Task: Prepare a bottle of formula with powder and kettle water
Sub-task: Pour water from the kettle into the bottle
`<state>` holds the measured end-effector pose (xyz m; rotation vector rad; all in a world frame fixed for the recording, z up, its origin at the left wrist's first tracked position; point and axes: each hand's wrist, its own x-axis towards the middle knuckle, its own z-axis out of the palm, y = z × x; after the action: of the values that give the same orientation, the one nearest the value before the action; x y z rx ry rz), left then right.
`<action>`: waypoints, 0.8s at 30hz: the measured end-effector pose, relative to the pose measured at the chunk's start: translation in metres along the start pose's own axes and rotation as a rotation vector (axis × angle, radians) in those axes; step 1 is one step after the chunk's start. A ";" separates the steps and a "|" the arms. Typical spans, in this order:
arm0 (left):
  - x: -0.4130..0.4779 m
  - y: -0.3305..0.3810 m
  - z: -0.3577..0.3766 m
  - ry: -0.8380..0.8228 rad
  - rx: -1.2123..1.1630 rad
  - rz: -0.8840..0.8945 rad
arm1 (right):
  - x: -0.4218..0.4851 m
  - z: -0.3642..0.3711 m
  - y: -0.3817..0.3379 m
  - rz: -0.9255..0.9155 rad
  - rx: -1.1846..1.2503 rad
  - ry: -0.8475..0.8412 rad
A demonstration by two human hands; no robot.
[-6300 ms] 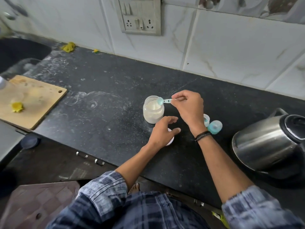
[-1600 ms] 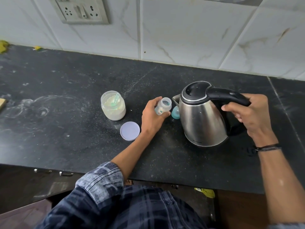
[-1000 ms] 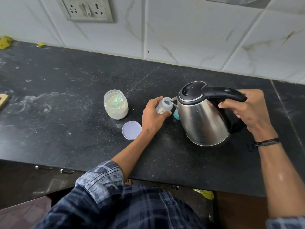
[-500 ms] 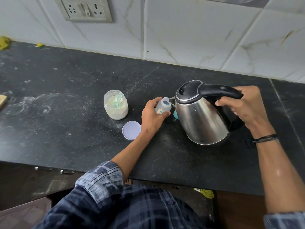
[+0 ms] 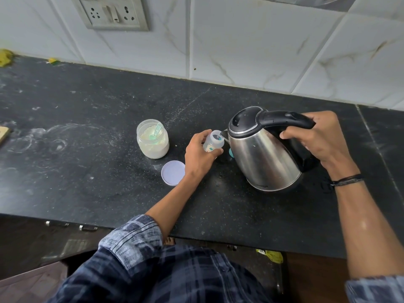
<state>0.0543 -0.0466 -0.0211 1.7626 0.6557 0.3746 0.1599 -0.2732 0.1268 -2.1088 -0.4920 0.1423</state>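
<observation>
A small clear baby bottle [image 5: 213, 143] stands open on the black counter, and my left hand [image 5: 200, 156] grips it around the body. My right hand [image 5: 321, 141] holds the black handle of a steel kettle [image 5: 262, 154], which is tilted left with its spout at the bottle's mouth. A teal bottle cap [image 5: 230, 152] peeks out between bottle and kettle. To the left stands an open jar of formula powder [image 5: 153, 142] with a teal scoop [image 5: 155, 133] resting inside. The jar's pale lid [image 5: 172, 172] lies flat near my left wrist.
The black counter [image 5: 87, 171] is dusted with powder smears on the left. A switch and socket plate [image 5: 111, 12] sits on the tiled wall. A wooden board corner [image 5: 3, 134] shows at the far left edge. Yellow scraps [image 5: 4, 59] lie by the wall.
The scoop went from my right hand into the jar. My right hand then took the kettle, moved it left and tilted its spout to the bottle mouth. My left hand keeps gripping the bottle.
</observation>
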 end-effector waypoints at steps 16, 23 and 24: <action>0.000 -0.002 0.000 0.004 -0.022 -0.019 | -0.001 0.000 -0.007 0.010 -0.025 -0.006; 0.001 -0.004 0.000 0.010 -0.013 -0.024 | -0.001 0.001 -0.011 -0.003 -0.047 -0.007; 0.001 -0.004 0.000 0.008 -0.013 -0.024 | -0.001 0.001 -0.011 -0.004 -0.046 -0.006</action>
<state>0.0542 -0.0448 -0.0254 1.7400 0.6777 0.3692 0.1553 -0.2679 0.1348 -2.1529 -0.5073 0.1362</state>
